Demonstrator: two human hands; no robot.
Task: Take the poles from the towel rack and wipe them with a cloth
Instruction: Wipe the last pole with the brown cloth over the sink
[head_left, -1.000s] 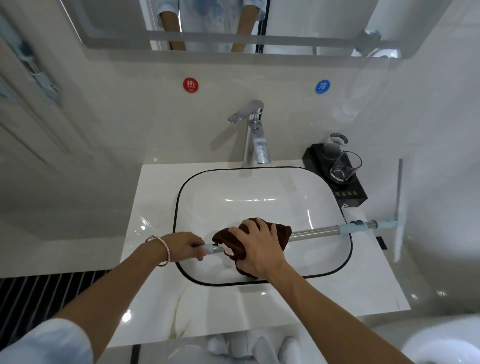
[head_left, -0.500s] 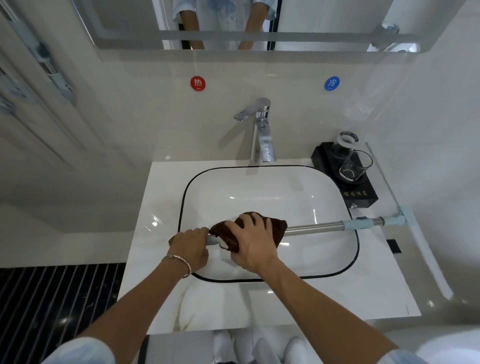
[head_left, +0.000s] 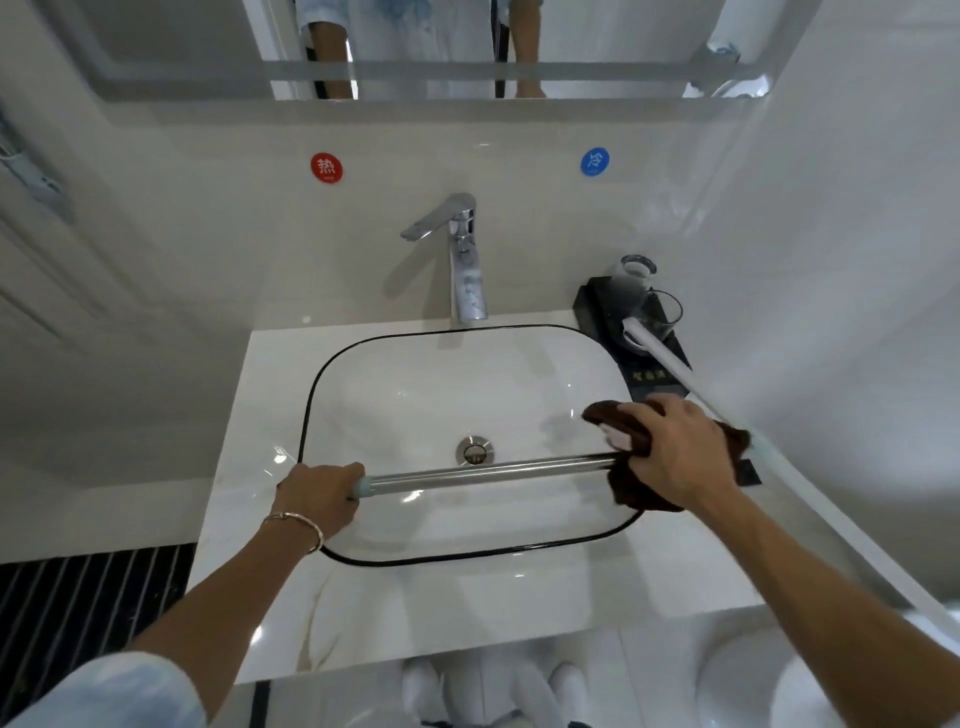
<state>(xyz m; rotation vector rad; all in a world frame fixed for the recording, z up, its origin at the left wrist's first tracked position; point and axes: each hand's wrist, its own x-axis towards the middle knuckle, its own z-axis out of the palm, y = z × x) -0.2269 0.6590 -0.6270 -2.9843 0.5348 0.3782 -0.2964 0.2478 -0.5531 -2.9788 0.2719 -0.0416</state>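
Your main risk is sitting at the far right. The white crossbar at the right end of the pole is reaching toward the far wall, and its tip is showing right over the glasses on the black tray. I cannot tell whether it is touching them. If you are twisting or swinging the pole while wiping, that tip is likely to knock a glass off the tray and onto the counter or into the sink.

Your right hand is working at the very end of the metal tube. A stroke pushed further right is liable to run the cloth off the tube and onto the joint, where it may snag.

Your left hand is gripping only the last bit of the left end, with the fingers curled round it. If that hold is slipping, the pole is dropping onto the basin.

The pole is lying nearly level, running left to right over the near half of the sink, just nearer you than the drain. Your left hand is clamping its left tip by the sink's left rim. Your right hand is closing round the brown cloth, which is wrapping the pole's right end over the sink's right rim. The bare tube is showing between your two hands.
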